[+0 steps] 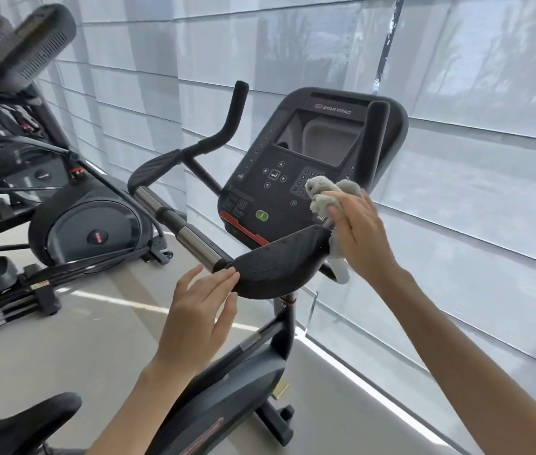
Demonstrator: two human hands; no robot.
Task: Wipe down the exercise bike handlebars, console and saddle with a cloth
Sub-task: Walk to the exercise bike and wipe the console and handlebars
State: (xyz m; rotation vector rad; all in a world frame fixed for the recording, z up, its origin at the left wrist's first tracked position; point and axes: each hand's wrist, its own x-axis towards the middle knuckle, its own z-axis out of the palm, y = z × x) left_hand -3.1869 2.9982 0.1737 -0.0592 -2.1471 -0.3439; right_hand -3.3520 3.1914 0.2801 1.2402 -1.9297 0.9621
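A person is standing at a Star Trac exercise bike, seen from over their own arms. The right hand, at about three o'clock from the middle of the view, is gripping a bunched grey cloth, its fingers curled round it. The cloth is pressing against the lower stem of the right handlebar horn, just beside the five o'clock corner of the black console; a tail of it is hanging down behind the hand.

The left hand, at six o'clock, is holding nothing. Its fingers are lying straight and slightly spread, their tips touching the near edge of the curved black armrest pad below the console. The left handlebar grip, with its chrome sensor sleeves, is running up toward ten o'clock, away from both hands.

The saddle is showing only as a dark edge at seven o'clock, well apart from the cloth. An elliptical trainer is standing at nine o'clock, and pale window blinds are filling the background.

Judging by where the cloth is, the wiping is somewhere in its handlebar stage. The pad is carrying fine specks, possibly moisture. Nothing is showing whether the console or left grip has been wiped, and the saddle looks likely to be left for later.
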